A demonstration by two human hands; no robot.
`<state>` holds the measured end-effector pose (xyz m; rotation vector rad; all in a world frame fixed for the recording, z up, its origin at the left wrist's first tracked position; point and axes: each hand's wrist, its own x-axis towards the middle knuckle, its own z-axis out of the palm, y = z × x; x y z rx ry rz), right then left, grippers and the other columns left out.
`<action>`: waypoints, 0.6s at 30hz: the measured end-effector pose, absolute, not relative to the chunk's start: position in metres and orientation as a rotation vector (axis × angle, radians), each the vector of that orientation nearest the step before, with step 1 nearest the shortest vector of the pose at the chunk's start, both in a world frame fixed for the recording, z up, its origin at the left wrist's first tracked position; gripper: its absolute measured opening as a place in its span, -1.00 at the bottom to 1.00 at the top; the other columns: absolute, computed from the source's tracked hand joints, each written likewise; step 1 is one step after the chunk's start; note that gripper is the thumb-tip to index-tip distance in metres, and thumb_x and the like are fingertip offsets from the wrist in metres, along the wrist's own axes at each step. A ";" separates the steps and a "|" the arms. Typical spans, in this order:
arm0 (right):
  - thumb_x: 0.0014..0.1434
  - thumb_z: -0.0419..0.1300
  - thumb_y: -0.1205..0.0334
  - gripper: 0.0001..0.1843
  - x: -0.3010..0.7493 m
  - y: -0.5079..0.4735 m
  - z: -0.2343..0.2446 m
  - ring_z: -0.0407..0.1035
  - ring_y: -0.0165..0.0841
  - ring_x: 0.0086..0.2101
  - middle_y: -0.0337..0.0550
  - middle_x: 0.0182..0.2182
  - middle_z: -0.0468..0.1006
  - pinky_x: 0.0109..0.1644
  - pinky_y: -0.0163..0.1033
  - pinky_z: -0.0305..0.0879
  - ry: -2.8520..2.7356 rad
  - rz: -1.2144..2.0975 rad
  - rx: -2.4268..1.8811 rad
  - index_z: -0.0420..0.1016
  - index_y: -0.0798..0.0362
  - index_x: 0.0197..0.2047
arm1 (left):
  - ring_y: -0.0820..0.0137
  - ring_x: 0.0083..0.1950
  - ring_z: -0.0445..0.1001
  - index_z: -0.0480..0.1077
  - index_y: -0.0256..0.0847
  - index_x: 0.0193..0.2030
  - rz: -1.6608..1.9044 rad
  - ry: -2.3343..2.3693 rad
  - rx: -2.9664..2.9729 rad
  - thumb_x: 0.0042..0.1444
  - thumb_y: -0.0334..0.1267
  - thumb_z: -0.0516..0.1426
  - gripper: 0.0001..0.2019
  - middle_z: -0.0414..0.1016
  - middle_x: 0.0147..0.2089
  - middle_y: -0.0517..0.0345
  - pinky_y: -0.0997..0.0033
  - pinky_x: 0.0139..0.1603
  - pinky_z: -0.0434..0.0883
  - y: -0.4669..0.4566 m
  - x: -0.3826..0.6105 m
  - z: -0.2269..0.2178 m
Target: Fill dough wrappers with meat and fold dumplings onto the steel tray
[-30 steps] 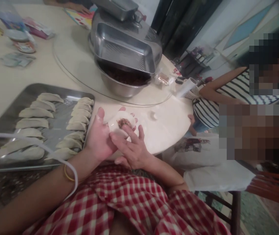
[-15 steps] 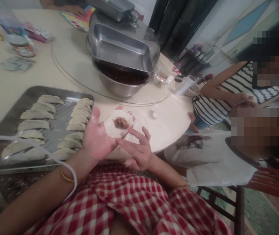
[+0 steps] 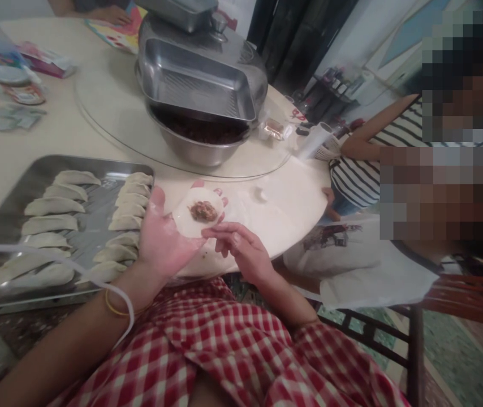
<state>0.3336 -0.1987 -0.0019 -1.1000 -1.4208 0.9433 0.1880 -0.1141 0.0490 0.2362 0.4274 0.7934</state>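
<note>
A round white dumpling wrapper [image 3: 185,224] with a small heap of brown meat filling [image 3: 203,211] in its middle lies across the fingers of my left hand [image 3: 160,243]. That palm faces up, with the thumb spread to the side. My right hand [image 3: 245,249] comes in from the right, its fingertips pressed together at the wrapper's near edge. To the left, a metal tray [image 3: 93,226] carries several folded dumplings [image 3: 55,206] in two columns. Beyond my hands, a steel bowl [image 3: 205,152] of dark filling stands partly under an empty metal pan [image 3: 201,85].
A glass turntable [image 3: 110,130] bears the bowl and pan. A labelled jar [image 3: 18,85] stands far left. A small white dough piece [image 3: 261,194] lies on the table. Two people are at the right, one in a striped top [image 3: 354,183]; another person's hand [image 3: 114,15] rests at the back.
My right hand has drawn its spread fingers together at the wrapper's near edge. My left hand still supports the wrapper and filling. The view has shifted slightly.
</note>
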 end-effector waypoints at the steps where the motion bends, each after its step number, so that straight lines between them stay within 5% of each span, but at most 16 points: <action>1: 0.38 -0.13 -0.01 -0.59 0.334 -0.198 -0.003 0.50 -0.38 -0.36 0.05 -0.04 0.63 -0.41 -0.26 0.38 -1.402 0.971 -1.101 0.36 0.04 0.05 | 0.08 0.06 0.54 0.34 -0.26 0.19 0.806 0.436 0.236 0.30 0.17 -0.24 -0.35 0.54 0.09 -0.19 0.12 -0.09 0.54 -0.114 0.188 0.048; 6: 0.36 -0.05 0.15 -0.69 0.334 -0.206 -0.001 0.46 -0.38 -0.33 -0.04 -0.07 0.64 -0.28 -0.21 0.43 -1.517 0.499 -1.242 0.40 0.00 0.06 | 0.07 0.09 0.53 0.27 -0.28 0.28 0.857 0.482 0.148 0.29 0.17 -0.17 -0.34 0.50 0.14 -0.25 0.15 -0.08 0.55 -0.113 0.189 0.049; 10: 0.28 -0.04 0.33 -0.56 0.324 -0.206 -0.001 0.46 -0.33 -0.28 -0.07 0.01 0.61 -0.25 -0.16 0.42 -1.965 -0.075 -1.102 0.30 -0.04 0.20 | 0.07 0.05 0.56 0.23 -0.27 0.32 0.823 0.437 0.087 0.30 0.15 -0.18 -0.35 0.55 0.08 -0.24 0.11 -0.08 0.55 -0.114 0.189 0.047; 14: 0.22 -0.01 0.41 -0.41 0.323 -0.203 -0.002 0.35 -0.36 -0.48 -0.13 -0.08 0.65 -0.41 -0.19 0.31 -2.009 -0.197 -1.077 0.17 0.02 0.32 | 0.06 0.03 0.57 0.21 -0.28 0.33 0.809 0.444 0.108 0.32 0.12 -0.19 -0.36 0.55 0.07 -0.29 0.08 -0.08 0.55 -0.115 0.188 0.045; 18: 0.20 0.03 0.45 -0.40 0.335 -0.203 -0.003 0.50 -0.33 -0.24 -0.06 -0.07 0.64 -0.25 -0.17 0.39 -1.823 -0.235 -1.096 0.20 0.00 0.30 | 0.06 0.09 0.54 0.17 -0.27 0.34 0.801 0.441 0.125 0.31 0.10 -0.12 -0.39 0.50 0.13 -0.29 0.10 -0.05 0.55 -0.115 0.186 0.043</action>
